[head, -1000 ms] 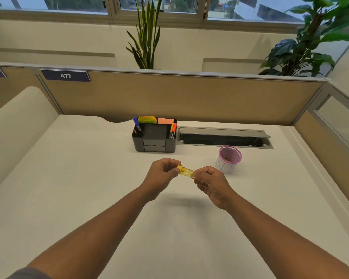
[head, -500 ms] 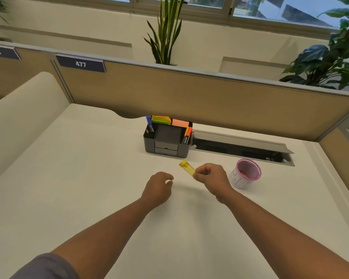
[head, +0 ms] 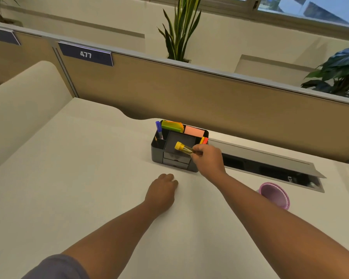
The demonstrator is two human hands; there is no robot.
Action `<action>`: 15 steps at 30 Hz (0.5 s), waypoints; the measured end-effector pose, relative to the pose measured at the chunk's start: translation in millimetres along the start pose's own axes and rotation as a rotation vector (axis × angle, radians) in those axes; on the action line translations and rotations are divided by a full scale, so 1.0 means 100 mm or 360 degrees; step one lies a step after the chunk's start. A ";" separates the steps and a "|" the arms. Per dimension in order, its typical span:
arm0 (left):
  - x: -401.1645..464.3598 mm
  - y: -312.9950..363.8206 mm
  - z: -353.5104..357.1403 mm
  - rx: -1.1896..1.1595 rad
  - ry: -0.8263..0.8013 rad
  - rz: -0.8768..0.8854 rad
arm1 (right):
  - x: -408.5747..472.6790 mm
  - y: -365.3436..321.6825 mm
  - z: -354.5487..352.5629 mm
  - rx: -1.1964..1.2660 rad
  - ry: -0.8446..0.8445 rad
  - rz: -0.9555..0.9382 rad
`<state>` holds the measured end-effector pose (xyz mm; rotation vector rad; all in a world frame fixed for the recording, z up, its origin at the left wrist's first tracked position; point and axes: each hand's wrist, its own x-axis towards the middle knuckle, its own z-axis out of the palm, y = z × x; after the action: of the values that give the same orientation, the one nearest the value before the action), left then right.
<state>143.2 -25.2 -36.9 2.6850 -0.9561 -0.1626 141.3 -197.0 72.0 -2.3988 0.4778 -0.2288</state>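
Note:
My right hand [head: 208, 160] pinches a yellow highlighter [head: 183, 148] by one end, its yellow cap pointing left over the dark desk organiser [head: 175, 164]. The organiser stands at the back of the white desk [head: 79, 178] and holds a blue pen [head: 158, 127], a green sticky pad [head: 171, 125], a pink sticky pad [head: 193, 131] and orange and red markers [head: 204, 140]. My left hand [head: 161, 192] rests on the desk in front of the organiser, fingers loosely curled, holding nothing.
A pink mesh cup [head: 275, 195] sits on the desk to the right, partly behind my right forearm. An open cable tray [head: 270, 168] runs along the back right. A tan partition [head: 189, 93] with a 477 label [head: 86, 54] bounds the desk.
My left hand let go of the highlighter and dropped to the desk. My right hand carried the highlighter forward to the organiser. The view tilted and moved closer.

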 end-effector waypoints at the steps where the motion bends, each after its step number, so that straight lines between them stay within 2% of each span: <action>1: 0.03 0.00 0.03 0.0008 0.0019 0.0012 | 0.04 -0.01 0.03 -0.0026 -0.0002 -0.0028; 7: 0.05 0.00 0.20 0.0007 0.0133 0.0014 | 0.24 0.05 0.23 -0.0101 -0.0036 -0.0146; 15: 0.05 0.00 0.15 0.0000 0.0221 0.0025 | 0.25 0.04 0.24 -0.0056 -0.0033 -0.0121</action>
<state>144.2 -32.1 -51.4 2.6479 -0.9340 0.0270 170.3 -195.7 52.3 -2.4539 0.3845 -0.2308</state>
